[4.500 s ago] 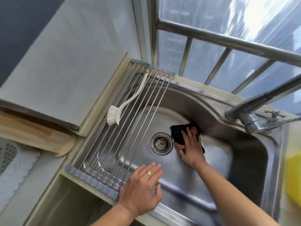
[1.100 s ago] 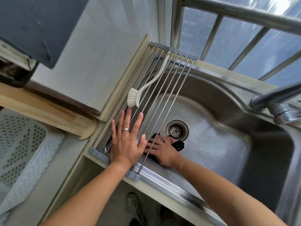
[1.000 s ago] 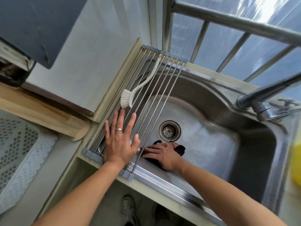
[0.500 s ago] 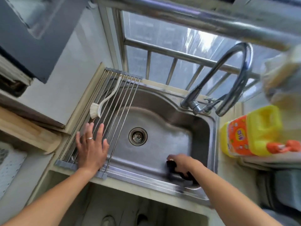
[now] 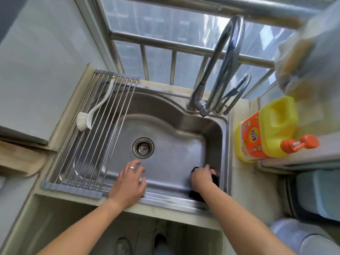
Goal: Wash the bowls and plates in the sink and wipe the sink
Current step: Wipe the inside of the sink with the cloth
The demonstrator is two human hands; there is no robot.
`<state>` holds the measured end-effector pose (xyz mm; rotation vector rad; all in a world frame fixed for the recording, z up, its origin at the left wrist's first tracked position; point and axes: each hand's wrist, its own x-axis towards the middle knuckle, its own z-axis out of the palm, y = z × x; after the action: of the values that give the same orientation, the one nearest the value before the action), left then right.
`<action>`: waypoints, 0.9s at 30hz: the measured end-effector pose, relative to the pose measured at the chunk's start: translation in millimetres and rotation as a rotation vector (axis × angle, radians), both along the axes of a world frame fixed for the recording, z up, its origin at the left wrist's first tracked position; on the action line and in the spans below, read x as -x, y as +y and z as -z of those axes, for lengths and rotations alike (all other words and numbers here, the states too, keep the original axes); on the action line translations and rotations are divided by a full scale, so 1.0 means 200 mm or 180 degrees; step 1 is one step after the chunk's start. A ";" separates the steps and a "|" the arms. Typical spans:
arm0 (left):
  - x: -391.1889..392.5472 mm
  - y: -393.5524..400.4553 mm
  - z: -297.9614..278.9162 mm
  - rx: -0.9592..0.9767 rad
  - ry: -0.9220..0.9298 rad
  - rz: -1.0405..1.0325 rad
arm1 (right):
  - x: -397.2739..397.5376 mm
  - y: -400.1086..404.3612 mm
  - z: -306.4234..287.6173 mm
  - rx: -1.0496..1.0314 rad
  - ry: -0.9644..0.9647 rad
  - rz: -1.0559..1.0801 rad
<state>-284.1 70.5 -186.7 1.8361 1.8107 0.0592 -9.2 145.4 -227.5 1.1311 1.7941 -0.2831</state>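
Change: left hand [image 5: 128,183] has left the rack [image 5: 88,144] for the sink [image 5: 165,198] rim, fingers spread;
Right hand [image 5: 201,178]: pinching cloth [image 5: 214,178] in near-right corner; wiping nearly complete

A big window [image 5: 165,30] is behind the basin, and bright daylight comes in through the glass. In front of the glass there is a metal railing [image 5: 184,46] with thick horizontal bars and thin vertical ones. The wall [image 5: 40,57] on the left is covered with pale, smooth tiles. Below it, at the left edge, a wooden board [image 5: 18,159] sticks out. The table [image 5: 237,181] around the basin is light beige stone. At the bottom, the dark floor [image 5: 143,238] is visible under the front edge
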 end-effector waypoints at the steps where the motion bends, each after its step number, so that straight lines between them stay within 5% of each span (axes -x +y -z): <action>1: 0.00 0.00 0.00 0.0050 -0.0008 0.0035 | 0.01 -0.03 -0.01 0.0150 0.0080 0.0231; 5: -0.03 -0.02 -0.01 0.0070 -0.0017 0.0041 | 0.02 -0.04 -0.11 0.0750 0.0444 0.1165; 10: -0.03 -0.02 -0.02 -0.0212 -0.0080 0.0128 | 0.07 -0.08 -0.27 0.0719 0.1272 0.2274; 16: -0.06 -0.05 -0.08 -0.0639 -0.0074 0.0687 | 0.11 -0.27 -0.49 -0.0864 0.2724 0.3370; 20: -0.14 -0.07 -0.12 -0.0932 -0.0133 0.1077 | -0.07 -0.43 -0.56 -0.3222 0.2361 0.2455; 27: -0.26 -0.16 -0.08 -0.1135 -0.0284 0.1578 | -0.30 -0.83 -0.34 -0.3405 0.1348 0.3132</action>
<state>-233.0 37.7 -171.5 2.4420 1.2992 0.2876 49.8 -20.0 -160.4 2.8802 1.5656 -0.1016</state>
